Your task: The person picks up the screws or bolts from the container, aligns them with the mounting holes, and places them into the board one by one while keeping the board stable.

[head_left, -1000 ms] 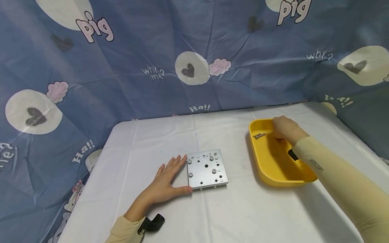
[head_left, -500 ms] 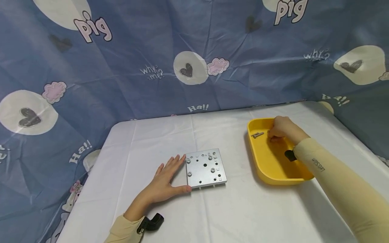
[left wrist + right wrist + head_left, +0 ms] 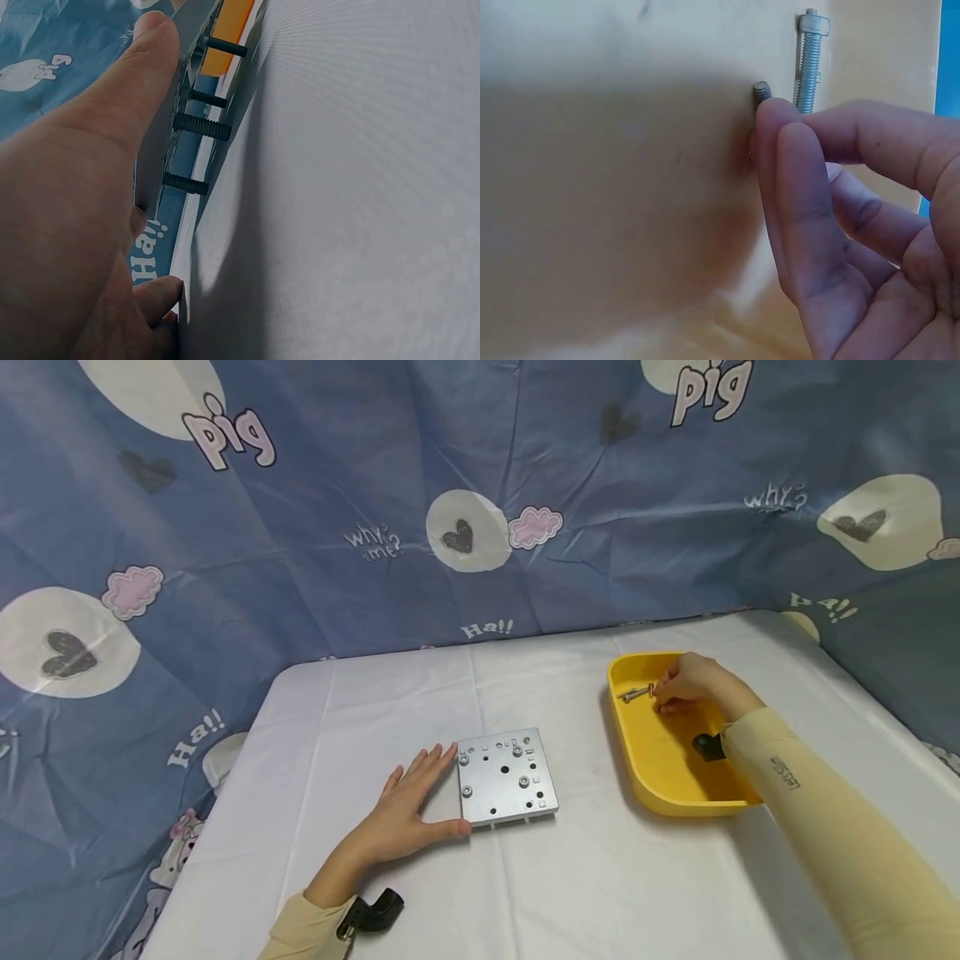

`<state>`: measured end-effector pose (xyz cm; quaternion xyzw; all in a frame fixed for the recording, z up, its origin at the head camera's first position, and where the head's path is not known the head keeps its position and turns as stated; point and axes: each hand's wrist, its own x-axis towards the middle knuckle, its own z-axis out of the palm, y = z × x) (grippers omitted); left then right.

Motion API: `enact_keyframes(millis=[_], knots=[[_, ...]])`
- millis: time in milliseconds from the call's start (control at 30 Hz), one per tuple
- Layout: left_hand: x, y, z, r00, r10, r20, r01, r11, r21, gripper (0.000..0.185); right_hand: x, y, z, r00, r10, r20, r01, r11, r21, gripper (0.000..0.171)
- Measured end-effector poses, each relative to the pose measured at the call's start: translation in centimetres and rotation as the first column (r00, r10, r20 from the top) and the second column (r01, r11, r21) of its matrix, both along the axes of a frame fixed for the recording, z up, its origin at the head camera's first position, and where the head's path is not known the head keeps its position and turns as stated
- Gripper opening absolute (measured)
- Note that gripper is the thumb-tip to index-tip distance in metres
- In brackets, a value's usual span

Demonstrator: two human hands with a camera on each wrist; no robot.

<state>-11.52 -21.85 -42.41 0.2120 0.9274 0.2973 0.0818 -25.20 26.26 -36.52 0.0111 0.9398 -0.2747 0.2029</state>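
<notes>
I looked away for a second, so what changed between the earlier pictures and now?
The right hand moved a little left inside the yellow tray, toward the long bolt, and now pinches a small screw. The left hand stayed flat against the metal plate, which did not move.

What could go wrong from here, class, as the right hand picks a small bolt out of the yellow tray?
1. The right hand pinches the small bolt by fingertips alone, so it might slip back into the yellow tray.
2. The left hand only rests flat against the metal plate, which stands on protruding screws; a push could slide it.
</notes>
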Motion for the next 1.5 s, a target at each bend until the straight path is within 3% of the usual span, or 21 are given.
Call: enact_keyframes(millis=[200, 467, 567, 667, 833, 933, 1067, 1500], knots=[[0.0, 0.0, 0.0, 1.0, -0.001, -0.006, 0.001, 1.0, -0.006, 0.113, 0.2, -0.1, -0.1, 0.997, -0.038, 0.067, 0.046, 0.992, -0.119, 0.016], [0.0, 0.0, 0.1, 1.0, -0.003, -0.002, 0.003, 1.0, -0.009, 0.113, 0.4, 0.1, -0.2, 0.998, -0.022, 0.067, 0.029, 0.994, -0.108, 0.017], [0.0, 0.1, 0.0, 1.0, -0.002, -0.007, 0.002, 1.0, -0.012, 0.113, 0.6, 0.1, -0.1, 0.995, -0.013, 0.099, 0.027, 0.99, -0.139, 0.02], [0.0, 0.1, -0.1, 1.0, 0.0, -0.009, 0.0, 1.0, -0.013, 0.113, 1.0, 0.0, 0.0, 0.993, -0.008, 0.117, 0.03, 0.982, -0.187, 0.011], [0.1, 0.2, 0.0, 1.0, -0.001, -0.003, 0.001, 1.0, -0.007, 0.113, 1.6, -0.4, 0.0, 0.999, 0.016, 0.037, -0.011, 0.992, -0.129, 0.019], [0.1, 0.3, 0.0, 1.0, 0.0, 0.0, 0.0, 1.0, -0.005, 0.113, 1.9, -0.6, -0.1, 0.998, 0.051, -0.045, -0.053, 0.998, -0.031, 0.018], [0.1, 0.1, 0.0, 1.0, 0.006, -0.009, -0.006, 1.0, -0.004, 0.113, 2.2, -0.9, -0.2, 0.991, 0.087, -0.098, -0.087, 0.996, 0.006, 0.013], [0.1, 0.1, -0.1, 1.0, 0.004, -0.007, -0.004, 1.0, -0.006, 0.113, 2.4, -0.9, -0.7, 0.996, 0.061, -0.069, -0.066, 0.996, -0.065, 0.016]])
